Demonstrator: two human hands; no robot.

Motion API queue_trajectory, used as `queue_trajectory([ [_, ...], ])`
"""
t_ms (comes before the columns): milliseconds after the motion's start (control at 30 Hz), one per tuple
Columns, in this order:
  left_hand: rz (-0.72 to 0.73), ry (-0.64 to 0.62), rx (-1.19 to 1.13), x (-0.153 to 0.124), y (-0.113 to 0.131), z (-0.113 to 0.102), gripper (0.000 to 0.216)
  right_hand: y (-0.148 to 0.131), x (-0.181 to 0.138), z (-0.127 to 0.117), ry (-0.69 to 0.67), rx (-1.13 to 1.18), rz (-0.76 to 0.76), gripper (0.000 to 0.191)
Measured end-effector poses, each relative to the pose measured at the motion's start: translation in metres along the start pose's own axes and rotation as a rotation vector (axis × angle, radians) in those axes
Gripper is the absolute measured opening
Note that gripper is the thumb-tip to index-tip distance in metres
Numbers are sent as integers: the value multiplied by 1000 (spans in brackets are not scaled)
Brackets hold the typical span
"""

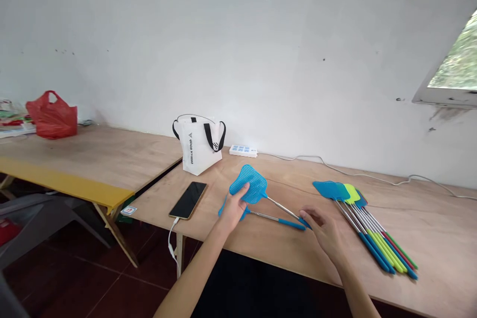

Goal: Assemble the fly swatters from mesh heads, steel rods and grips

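Left hand [233, 207] was closed around the mesh head of a blue fly swatter [250, 185], thumb on the near edge and fingers behind it, with the head tilted up off the counter [436, 218]. Its thin metal shaft ran right and nearer, to a blue grip by the right hand [323, 231]. That right hand lay palm down with the fingers loosely curled at the grip ends; whether it was pinching a grip or only touching it could not be told. A second blue swatter [274, 218] lay flat just under the first, its head partly hidden behind the left hand and its grip reaching the same fingertips.

Right of the hands, near but apart, a bundle of swatters [367, 226] in blue, green and red lay side by side, heads far and grips near. Left of the hands a dark phone [188, 199] rested face up at the counter's edge, with a white cable [172, 241] hanging from its near end. Farther back stood a white bag [197, 148] with black straps, and a white power strip [243, 150] lay against the wall just to its right. A red plastic bag [52, 116] sat on the far left of a separate yellow-edged counter [112, 156].
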State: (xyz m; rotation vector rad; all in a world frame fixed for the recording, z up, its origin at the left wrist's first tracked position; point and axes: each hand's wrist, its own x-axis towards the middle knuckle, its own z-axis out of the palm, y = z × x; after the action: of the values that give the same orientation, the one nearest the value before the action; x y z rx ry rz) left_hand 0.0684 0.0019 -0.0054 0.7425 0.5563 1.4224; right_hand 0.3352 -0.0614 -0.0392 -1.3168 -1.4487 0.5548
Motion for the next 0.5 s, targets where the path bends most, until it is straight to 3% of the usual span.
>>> queue_trajectory([
  [133,15,-5,73,-8,-4,8,43,-5,-5,4,-137,-183,-39,48],
  [500,-86,-437,413,-30,-8,20,45,-37,-23,22,-221,-452,-193,37],
])
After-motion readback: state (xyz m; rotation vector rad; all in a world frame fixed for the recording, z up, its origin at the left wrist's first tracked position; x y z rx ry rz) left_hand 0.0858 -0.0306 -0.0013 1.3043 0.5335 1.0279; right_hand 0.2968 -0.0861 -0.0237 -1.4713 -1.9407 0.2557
